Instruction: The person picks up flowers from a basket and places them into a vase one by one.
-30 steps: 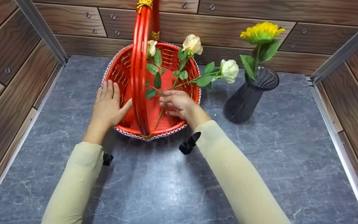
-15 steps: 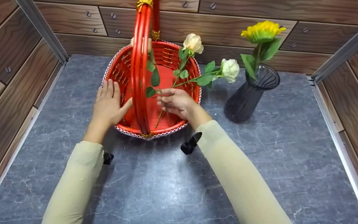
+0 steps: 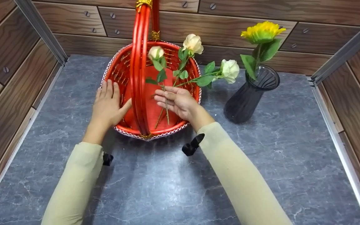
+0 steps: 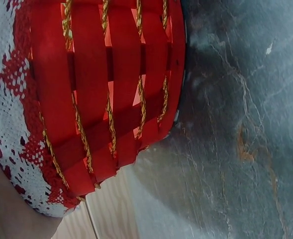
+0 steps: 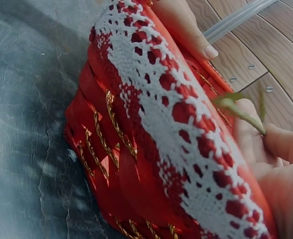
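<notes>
To my left, wood-patterned panels (image 3: 8,47) dotted with slotted screws flank a grey, marble-veined table (image 3: 155,187). A person's left hand (image 3: 106,101) lies flat with fingers straight across the left rim of a round red basket (image 3: 169,133), thumb pointing inward. The basket is woven from glossy strips and gold twists, with white crocheted lace (image 5: 161,114) round its outside. Its tall arched handle (image 3: 139,72), bound in gold, rises between the two hands, partly blocking the inside; its top is out of sight. Just right of the handle is a cream rosebud (image 3: 156,52), over the basket's interior. The right hand (image 3: 181,101) pinches its thin stem between thumb and fingers, which hide part of it; I cannot tell whether the stem's end touches the basket floor. Beside it, a peach rose (image 3: 193,43) and a white rose (image 3: 230,71) lean over the rim, their stems overlapping. Farther right stands a dark, flared glass vase (image 3: 244,101) holding a yellow flower (image 3: 262,32); its lower stem is hard to make out through the glass.
</notes>
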`<state>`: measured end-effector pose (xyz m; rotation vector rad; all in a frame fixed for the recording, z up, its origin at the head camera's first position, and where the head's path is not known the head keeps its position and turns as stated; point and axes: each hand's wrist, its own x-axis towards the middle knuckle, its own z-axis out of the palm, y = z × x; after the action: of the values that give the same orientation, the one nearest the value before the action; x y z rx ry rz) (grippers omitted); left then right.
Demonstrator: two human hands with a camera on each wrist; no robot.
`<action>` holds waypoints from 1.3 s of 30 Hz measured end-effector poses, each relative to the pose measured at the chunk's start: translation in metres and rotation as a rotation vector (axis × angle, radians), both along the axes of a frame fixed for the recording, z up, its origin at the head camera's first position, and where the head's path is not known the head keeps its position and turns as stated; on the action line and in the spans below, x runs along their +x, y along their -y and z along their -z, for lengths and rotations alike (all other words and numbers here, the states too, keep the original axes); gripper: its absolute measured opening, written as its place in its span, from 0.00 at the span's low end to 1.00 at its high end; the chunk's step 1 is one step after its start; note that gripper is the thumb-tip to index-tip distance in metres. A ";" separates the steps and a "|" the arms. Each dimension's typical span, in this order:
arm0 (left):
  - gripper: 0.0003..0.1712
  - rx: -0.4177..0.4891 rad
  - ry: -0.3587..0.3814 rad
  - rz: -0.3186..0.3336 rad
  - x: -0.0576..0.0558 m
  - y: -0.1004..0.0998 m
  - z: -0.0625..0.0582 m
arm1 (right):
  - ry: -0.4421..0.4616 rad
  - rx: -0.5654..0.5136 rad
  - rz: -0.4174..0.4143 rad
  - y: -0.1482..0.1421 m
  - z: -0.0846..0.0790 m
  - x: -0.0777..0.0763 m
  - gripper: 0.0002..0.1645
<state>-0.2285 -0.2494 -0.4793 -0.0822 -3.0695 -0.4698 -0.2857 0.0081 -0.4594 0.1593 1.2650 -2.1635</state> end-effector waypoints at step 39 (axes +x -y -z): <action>0.52 -0.015 0.003 0.000 0.000 0.001 0.001 | -0.054 -0.190 -0.023 -0.009 0.000 0.003 0.24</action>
<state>-0.2284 -0.2506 -0.4801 -0.0816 -3.0762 -0.4477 -0.2824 0.0176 -0.4590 0.0079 1.0767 -2.2667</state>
